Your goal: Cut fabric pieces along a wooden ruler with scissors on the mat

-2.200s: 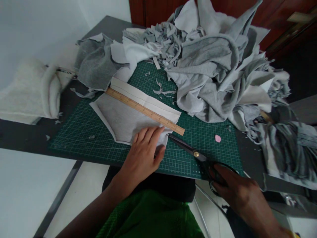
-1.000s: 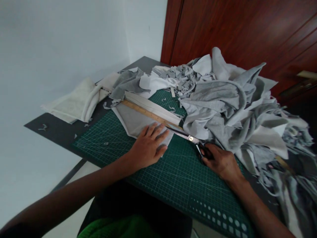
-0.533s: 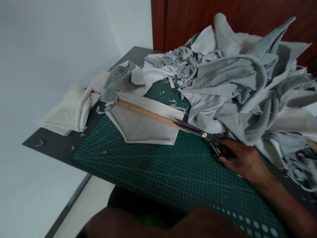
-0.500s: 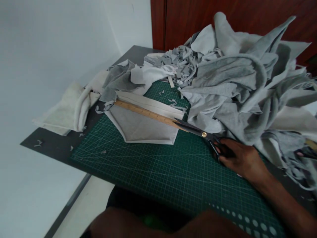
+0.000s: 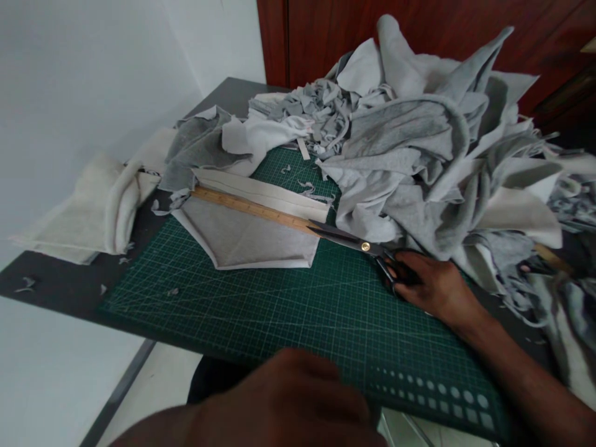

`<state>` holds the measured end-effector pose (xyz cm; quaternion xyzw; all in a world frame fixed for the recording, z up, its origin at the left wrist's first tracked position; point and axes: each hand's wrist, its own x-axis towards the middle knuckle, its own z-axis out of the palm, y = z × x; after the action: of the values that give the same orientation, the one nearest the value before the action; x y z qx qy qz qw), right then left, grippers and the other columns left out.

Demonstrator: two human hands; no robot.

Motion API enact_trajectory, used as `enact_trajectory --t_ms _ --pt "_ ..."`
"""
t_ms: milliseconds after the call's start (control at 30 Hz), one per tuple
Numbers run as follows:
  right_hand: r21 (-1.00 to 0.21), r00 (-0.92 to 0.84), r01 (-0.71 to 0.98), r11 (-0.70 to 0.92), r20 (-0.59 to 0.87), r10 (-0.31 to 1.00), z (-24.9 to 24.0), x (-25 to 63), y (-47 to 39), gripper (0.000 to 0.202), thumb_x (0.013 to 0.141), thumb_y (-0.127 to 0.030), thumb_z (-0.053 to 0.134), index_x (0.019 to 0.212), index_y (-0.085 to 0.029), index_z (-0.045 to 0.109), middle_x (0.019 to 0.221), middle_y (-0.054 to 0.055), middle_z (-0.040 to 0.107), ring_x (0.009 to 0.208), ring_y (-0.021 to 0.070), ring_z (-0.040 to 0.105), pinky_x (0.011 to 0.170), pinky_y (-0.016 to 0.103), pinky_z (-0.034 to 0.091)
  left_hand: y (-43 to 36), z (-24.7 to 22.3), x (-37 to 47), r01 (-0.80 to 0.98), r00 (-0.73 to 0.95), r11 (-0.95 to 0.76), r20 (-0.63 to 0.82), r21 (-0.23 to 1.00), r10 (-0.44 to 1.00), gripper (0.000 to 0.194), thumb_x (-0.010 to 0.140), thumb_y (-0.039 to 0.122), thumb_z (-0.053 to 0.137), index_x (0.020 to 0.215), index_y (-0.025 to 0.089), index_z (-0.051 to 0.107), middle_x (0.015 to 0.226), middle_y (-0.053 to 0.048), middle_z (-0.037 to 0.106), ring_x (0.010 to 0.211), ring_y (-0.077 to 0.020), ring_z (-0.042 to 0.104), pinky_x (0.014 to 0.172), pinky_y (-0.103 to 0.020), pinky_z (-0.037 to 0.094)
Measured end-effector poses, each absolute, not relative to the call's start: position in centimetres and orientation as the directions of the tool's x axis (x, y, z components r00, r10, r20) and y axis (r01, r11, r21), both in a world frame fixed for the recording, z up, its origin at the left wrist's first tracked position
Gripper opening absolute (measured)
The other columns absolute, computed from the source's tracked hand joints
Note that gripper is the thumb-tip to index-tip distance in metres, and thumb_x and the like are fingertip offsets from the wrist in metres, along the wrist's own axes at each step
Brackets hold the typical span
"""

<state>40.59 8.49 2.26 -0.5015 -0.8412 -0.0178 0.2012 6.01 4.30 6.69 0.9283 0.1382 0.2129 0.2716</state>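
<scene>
Gray fabric panel [image 5: 251, 245] lies flat on the green cutting mat [image 5: 279, 310], left of center, pale edging along its near and left sides. Wooden ruler [image 5: 254, 209] lies slantwise on the fabric, its left end farther off. Off-white strip [image 5: 265, 191] with a thin line along it sits just beyond the ruler; can't tell if it is joined to the panel.

Black scissors [image 5: 365, 246], gold-colored pivot, point left, blade tips over the ruler's right end and slightly apart. Right hand [image 5: 435, 288] has its fingers wrapped through and around the handles, holding the scissors over the mat's right part. Left hand [image 5: 307, 400] is at the bottom middle, near the mat's near edge, blurred; fingers look bent, can't tell how wide they are or if they hold anything.

Mat is on a dark gray tabletop [image 5: 60, 288]. Big rumpled gray fabric heap [image 5: 410, 136] at far right, overlapping the mat. Small scraps [image 5: 326, 108] bunched left of the heap; thin trimmings [image 5: 314, 192] on the mat beyond the strip. Darker gray piece [image 5: 195, 146] past the panel's left end, cream fabric [image 5: 88, 205] farther left. Reddish-brown door [image 5: 465, 25] behind the heap, white wall [image 5: 93, 74] at left.
</scene>
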Motion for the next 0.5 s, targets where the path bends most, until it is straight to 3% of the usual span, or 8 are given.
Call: enact_trajectory --t_ms 33,100,167,233,367,500 --pt "-0.160 -0.434 0.847 0.508 0.345 0.832 2.4 40.7 8.5 0.022 0.091 -0.018 0.060 0.109 -0.018 0.072 0.087 0.005 0.083 0.065 0.0213 0.080 0.055 0.028 0.059 6.6 7.9 6.3 0.106 0.823 -0.810 0.406 0.577 0.397 0.045 0.115 0.040 0.053 0.074 0.023 0.057 0.060 0.004 0.056 0.053 -0.0131 0.048 0.057 -0.033 0.043" --pt "-0.137 -0.475 0.834 0.534 0.311 0.823 2.8 41.2 8.4 0.019 0.091 -0.016 0.060 0.107 -0.019 0.071 0.087 0.005 0.083 0.067 0.0212 0.080 0.056 0.028 0.059 11.2 8.5 6.1 0.230 0.778 -0.813 0.401 0.535 0.483 0.047 0.117 0.028 0.043 0.071 0.022 0.051 0.059 0.004 0.054 0.053 -0.0121 0.047 0.055 -0.032 0.035" --pt "-0.108 -0.520 0.818 0.565 0.283 0.806 3.1 41.8 8.3 0.019 0.092 -0.015 0.059 0.106 -0.019 0.070 0.086 0.004 0.082 0.068 0.0214 0.080 0.056 0.029 0.058 15.4 7.3 5.8 0.407 0.717 -0.753 0.330 0.516 0.614 0.036 0.111 0.027 0.052 0.075 0.021 0.055 0.062 0.005 0.055 0.056 -0.0116 0.051 0.058 -0.029 0.034" --pt "-0.065 -0.558 0.803 0.593 0.269 0.785 3.2 42.5 8.1 0.020 0.094 -0.014 0.057 0.109 -0.018 0.070 0.088 0.005 0.082 0.068 0.0219 0.080 0.056 0.030 0.058 18.7 5.2 5.6 0.467 0.689 -0.697 0.270 0.544 0.673 0.023 0.105 0.027 0.059 0.083 0.020 0.061 0.066 0.004 0.060 0.060 -0.0115 0.055 0.061 -0.027 0.036" --pt "0.011 -0.602 0.785 0.619 0.250 0.759 3.2 43.9 7.7 0.022 0.097 -0.015 0.056 0.113 -0.018 0.070 0.092 0.006 0.082 0.070 0.0229 0.080 0.058 0.032 0.058 21.6 2.1 5.8 0.435 0.717 -0.690 0.242 0.578 0.654 0.010 0.100 0.024 0.060 0.093 0.019 0.066 0.077 0.002 0.066 0.068 -0.0126 0.058 0.067 -0.026 0.041" --pt "0.023 -0.622 0.772 0.635 0.233 0.748 3.2 44.6 7.6 0.018 0.097 -0.014 0.057 0.108 -0.021 0.070 0.088 0.005 0.082 0.068 0.0220 0.078 0.058 0.032 0.057 21.2 1.6 5.6 0.346 0.765 -0.730 0.273 0.589 0.583 0.009 0.100 0.022 0.060 0.097 0.019 0.068 0.087 -0.002 0.069 0.083 -0.0173 0.064 0.079 -0.030 0.047"
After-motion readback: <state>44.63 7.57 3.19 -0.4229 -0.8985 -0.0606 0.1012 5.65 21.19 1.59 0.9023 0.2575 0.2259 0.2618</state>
